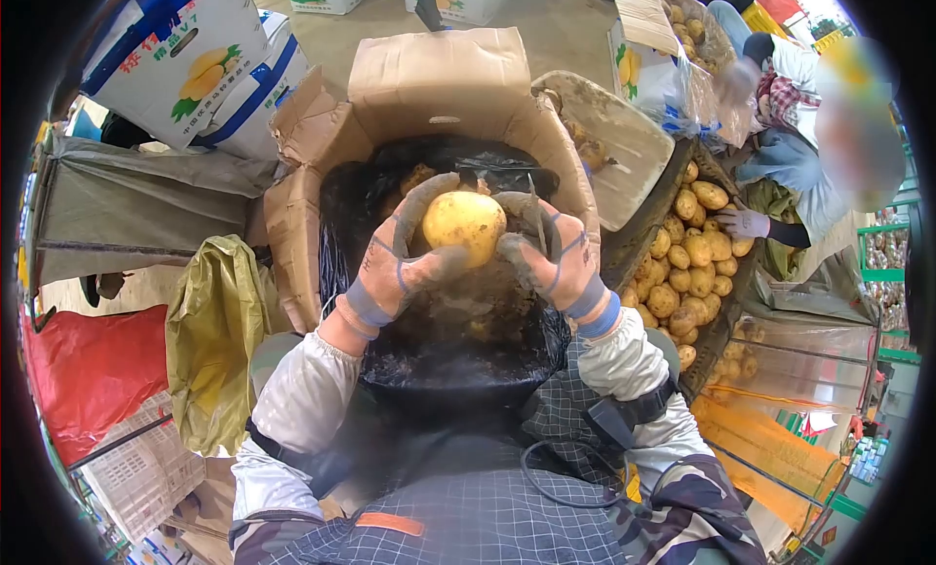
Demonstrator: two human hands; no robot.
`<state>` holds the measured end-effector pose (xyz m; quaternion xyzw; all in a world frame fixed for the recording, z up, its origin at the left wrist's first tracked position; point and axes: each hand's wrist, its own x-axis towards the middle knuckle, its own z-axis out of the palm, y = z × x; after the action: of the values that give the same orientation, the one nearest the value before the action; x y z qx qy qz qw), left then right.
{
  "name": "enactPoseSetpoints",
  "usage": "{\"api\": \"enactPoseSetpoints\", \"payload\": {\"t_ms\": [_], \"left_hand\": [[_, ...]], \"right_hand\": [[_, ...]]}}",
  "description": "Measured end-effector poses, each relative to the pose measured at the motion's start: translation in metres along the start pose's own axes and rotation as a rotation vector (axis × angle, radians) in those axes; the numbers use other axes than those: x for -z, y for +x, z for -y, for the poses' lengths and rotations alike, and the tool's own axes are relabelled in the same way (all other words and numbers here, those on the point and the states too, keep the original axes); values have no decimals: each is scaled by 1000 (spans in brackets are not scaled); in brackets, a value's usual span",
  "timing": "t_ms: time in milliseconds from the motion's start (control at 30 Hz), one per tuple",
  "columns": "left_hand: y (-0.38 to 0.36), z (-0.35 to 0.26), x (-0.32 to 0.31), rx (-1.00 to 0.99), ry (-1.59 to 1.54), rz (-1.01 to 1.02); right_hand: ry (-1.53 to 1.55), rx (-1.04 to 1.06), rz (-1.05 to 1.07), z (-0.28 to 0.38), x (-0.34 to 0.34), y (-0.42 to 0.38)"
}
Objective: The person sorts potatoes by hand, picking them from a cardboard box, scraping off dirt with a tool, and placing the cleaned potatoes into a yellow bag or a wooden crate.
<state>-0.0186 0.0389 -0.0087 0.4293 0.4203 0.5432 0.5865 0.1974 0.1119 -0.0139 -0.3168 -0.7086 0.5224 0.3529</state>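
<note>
My left hand [402, 253], in an orange glove with grey fingers, is closed round a large yellow potato [465, 228] with dark specks. Opposite it, my right hand [558, 256] wears a matching glove. A thin, pointed, blade-like tool [536, 214] stands up between its fingers, and the fingertips come right to the potato's side. Both hands are over a cardboard box [439, 63] lined with black plastic [341, 224]. Inside, below the hands, brownish lumps show partly hidden.
To the right, a long crate holds many potatoes [690, 263]; a co-worker's gloved hand [746, 224] reaches in. A dirty pale plastic tub [624, 190] leans beside the box. Printed cartons [200, 68] stand at the upper left, with an olive sack [216, 341] below.
</note>
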Motion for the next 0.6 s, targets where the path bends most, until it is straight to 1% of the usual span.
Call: {"api": "enactPoseSetpoints", "payload": {"t_ms": [67, 167, 200, 267, 300, 367, 433, 500, 567, 600], "left_hand": [[0, 1, 5, 27, 17, 32], [0, 3, 5, 39, 24, 118], [0, 2, 4, 38, 23, 157], [1, -4, 3, 115, -30, 138], [1, -6, 4, 151, -55, 123], [1, -4, 4, 133, -18, 98], [1, -1, 5, 123, 7, 92], [1, 1, 6, 114, 17, 99], [1, -2, 4, 135, 49, 72], [1, -4, 3, 145, 65, 57]], "right_hand": [[32, -13, 25, -2, 0, 0], [-82, -26, -1, -21, 7, -1], [-88, -29, 13, -17, 8, -1], [-104, -33, 44, -3, 14, 2], [-48, -73, 66, 3, 14, 3], [70, -149, 107, 13, 13, 3], [-148, -41, 115, 19, 11, 0], [-227, 14, 110, 18, 10, -1], [-164, 18, 95, 13, 7, -2], [-93, -30, 84, 13, 6, -1]]}}
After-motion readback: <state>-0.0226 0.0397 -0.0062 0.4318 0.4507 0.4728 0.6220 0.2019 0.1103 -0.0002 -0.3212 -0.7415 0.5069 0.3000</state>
